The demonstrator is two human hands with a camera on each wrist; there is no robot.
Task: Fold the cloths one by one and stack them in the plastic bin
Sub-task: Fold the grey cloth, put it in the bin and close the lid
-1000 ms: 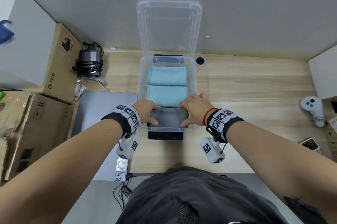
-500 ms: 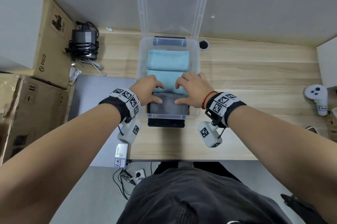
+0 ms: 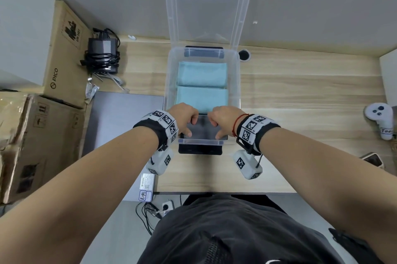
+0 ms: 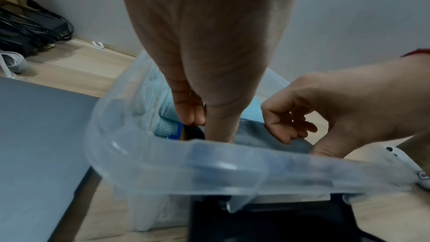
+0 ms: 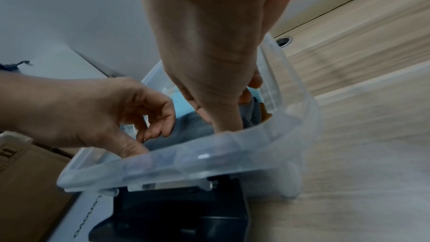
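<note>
A clear plastic bin (image 3: 202,141) stands on the wooden table with its lid (image 3: 207,6) raised against the wall. Inside lie two folded light blue cloths (image 3: 202,73) (image 3: 202,99) and, nearest me, a folded grey cloth (image 3: 203,128). My left hand (image 3: 191,127) and right hand (image 3: 216,128) both reach into the bin's near end. Each has its fingers curled over the grey cloth and its thumb against the cloth's near edge. The left wrist view shows my left thumb (image 4: 221,128) pointing down onto the grey cloth (image 4: 256,135). In the right wrist view my right hand (image 5: 223,113) grips the cloth's right end.
Cardboard boxes (image 3: 64,49) (image 3: 38,139) line the left side, with a power adapter and tangled cables (image 3: 103,55) behind. A grey laptop (image 3: 124,117) lies left of the bin, a black device (image 3: 199,148) under its near end. At the right edge are a white controller (image 3: 382,119) and a phone (image 3: 372,159).
Both hands went from resting fairly flat on the grey cloth to curled fingers with thumbs at its near edge. The head camera tilted, so the lid shows higher.
</note>
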